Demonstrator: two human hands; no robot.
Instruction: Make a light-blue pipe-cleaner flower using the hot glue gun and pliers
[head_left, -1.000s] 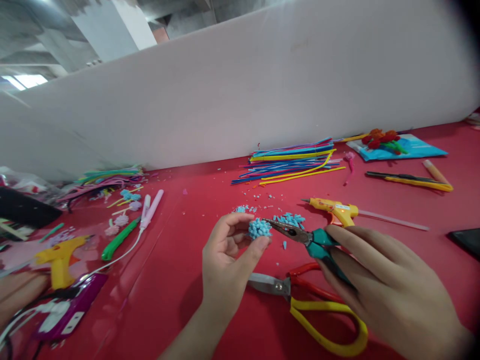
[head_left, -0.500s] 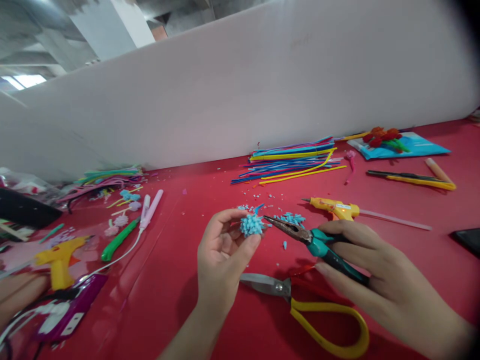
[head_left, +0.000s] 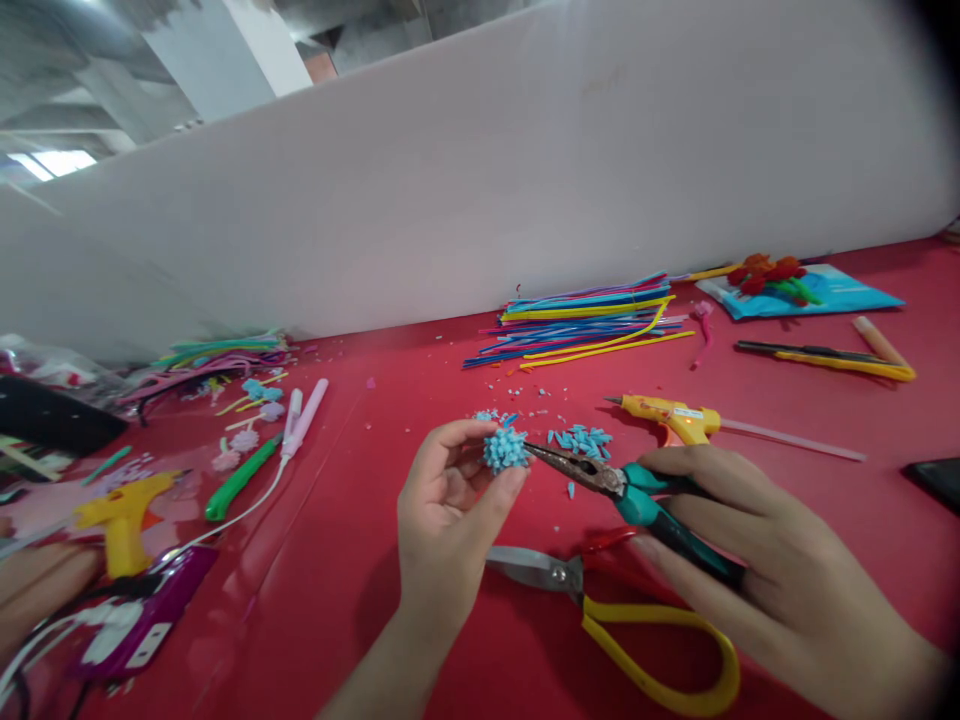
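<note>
Between the thumb and fingers of my left hand [head_left: 450, 520] is a spiky light-blue pompom-like ball [head_left: 505, 451]. My right hand [head_left: 765, 545] is wrapped round the green-and-black handles of long-nose pliers [head_left: 600, 474]. Their rusty tips reach the right side of the ball; whether they grip one of its spikes is too small to tell. Cut light-blue pieces [head_left: 581, 440] lie on the red table just behind the pliers. Below them rest scissors [head_left: 555, 572] with one yellow and one red handle, the red one partly hidden by my right hand.
A yellow glue gun [head_left: 679, 415] lies right of the cut pieces. Bundled pipe cleaners [head_left: 585, 318] lie near the white partition [head_left: 480, 180]. To the left are another yellow glue gun [head_left: 126, 515], a purple power strip [head_left: 154, 620], a pink straightener [head_left: 304, 425] and another person's hand [head_left: 45, 590].
The plier tips have dipped slightly and met the ball's right side. The blue strip that stuck up from the ball's top now shows shorter and lower. Both hands have barely shifted.
</note>
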